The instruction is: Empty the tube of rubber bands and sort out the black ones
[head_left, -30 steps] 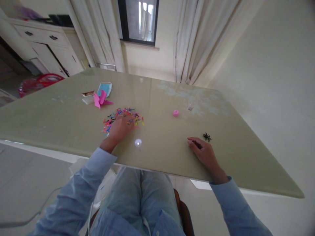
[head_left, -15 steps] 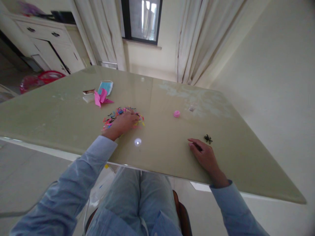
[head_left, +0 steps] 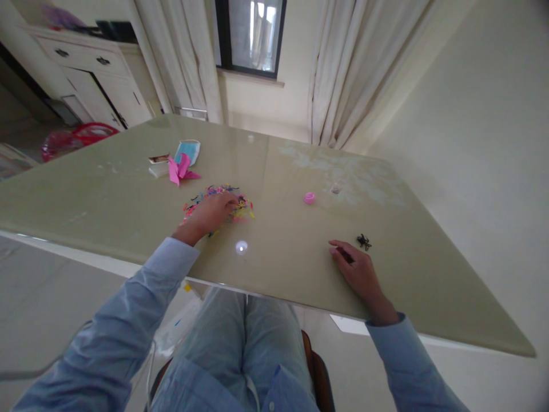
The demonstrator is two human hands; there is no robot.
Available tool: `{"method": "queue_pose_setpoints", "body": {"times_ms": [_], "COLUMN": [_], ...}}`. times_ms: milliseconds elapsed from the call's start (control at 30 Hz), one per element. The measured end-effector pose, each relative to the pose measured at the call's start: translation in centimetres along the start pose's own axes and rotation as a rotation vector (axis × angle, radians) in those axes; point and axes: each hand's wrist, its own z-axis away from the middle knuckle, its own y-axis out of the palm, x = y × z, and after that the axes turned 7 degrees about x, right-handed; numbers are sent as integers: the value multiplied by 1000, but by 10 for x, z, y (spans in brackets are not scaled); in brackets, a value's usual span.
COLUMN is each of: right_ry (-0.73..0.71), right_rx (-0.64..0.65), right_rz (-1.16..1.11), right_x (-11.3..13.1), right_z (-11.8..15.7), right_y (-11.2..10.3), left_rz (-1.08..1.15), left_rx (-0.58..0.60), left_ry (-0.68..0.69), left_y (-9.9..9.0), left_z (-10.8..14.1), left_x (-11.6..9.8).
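Note:
A loose pile of small colourful bands [head_left: 243, 209] lies on the table, left of its middle. Over this pile rests my left hand [head_left: 212, 213], fingertips down among the pieces at its right part; whatever the fingers may hold is too small to make out. My right hand [head_left: 354, 272] lies on its side near the front edge, fingers curled and thumb a little apart, with nothing visible in it. Just beyond it is a small heap of black bands [head_left: 363, 242]. A pink ring-shaped item [head_left: 309, 198] stands between the two hands, farther back.
At the back left of the table [head_left: 283, 257] are a pink folded paper [head_left: 182, 169], a blue face mask [head_left: 187, 151] and a small card [head_left: 159, 159]. A small clear packet [head_left: 335, 188] lies at the right. Curtains and a window are behind the table.
My left hand has shifted slightly left and its fingers have drawn together over the pile. My right hand keeps its place. The camera view has moved a little.

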Motion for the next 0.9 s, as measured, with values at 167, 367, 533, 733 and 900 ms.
{"method": "queue_pose_setpoints", "body": {"times_ms": [167, 367, 533, 733, 900], "right_ry": [-4, -23, -46, -53, -80], "right_rx": [0, -7, -21, -20, -26], "right_rz": [-2, 8, 9, 27, 38], "right_x": [1, -2, -6, -5, -5], "right_z": [0, 0, 0, 0, 1], "right_y": [-1, 1, 3, 3, 5], "left_rz": [154, 898, 1614, 1913, 1997], "left_rx": [-89, -267, -199, 28, 130], "left_ry": [1, -61, -135, -85, -87], "left_y": [1, 1, -2, -2, 0], "left_z": [5, 28, 59, 75, 74], "left_x": [3, -34, -85, -126, -145]}}
